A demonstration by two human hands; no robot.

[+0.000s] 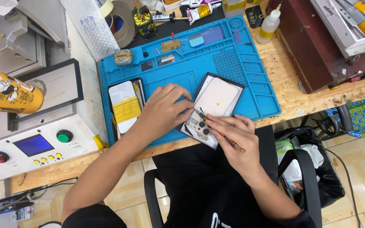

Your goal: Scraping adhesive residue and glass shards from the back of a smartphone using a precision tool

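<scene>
An opened phone (216,101) lies back-up on the blue work mat (250,80), its pale back panel and camera lenses (201,128) showing. My left hand (163,112) presses down on the phone's near left corner beside the lenses. My right hand (235,137) holds a thin screwdriver (229,139), whose tip touches the phone just above the camera lenses. A second phone part (123,105) with a yellow patch lies on the mat to the left.
A grey machine (30,147) with a screen and red and green buttons stands at left, beside a yellow can (7,95). Glue tubes, tape and a squeeze bottle (269,25) crowd the back. A dark toolbox (317,42) sits right. A bin (305,169) stands below.
</scene>
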